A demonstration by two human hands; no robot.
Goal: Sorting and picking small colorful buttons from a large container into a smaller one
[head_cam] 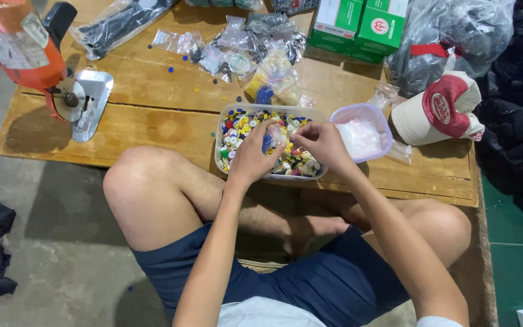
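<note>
- Clear tub of mixed buttons (235, 130) on worktop (152, 130), long axis 9–3 o'clock, dead ahead at 12.
- L hand (250, 156) over tub's near-centre, fingers curled, prob. pinching a blue piece; view poor.
- R hand (321, 142) at 3 o'clock of L, fingertips pinched, contents unclear.
- Both equally near; white-filled tub (367, 121) just right.

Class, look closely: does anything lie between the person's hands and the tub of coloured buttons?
Nothing visible does. Left hand and right hand are already over the open tub, fingers down among the buttons.
</note>
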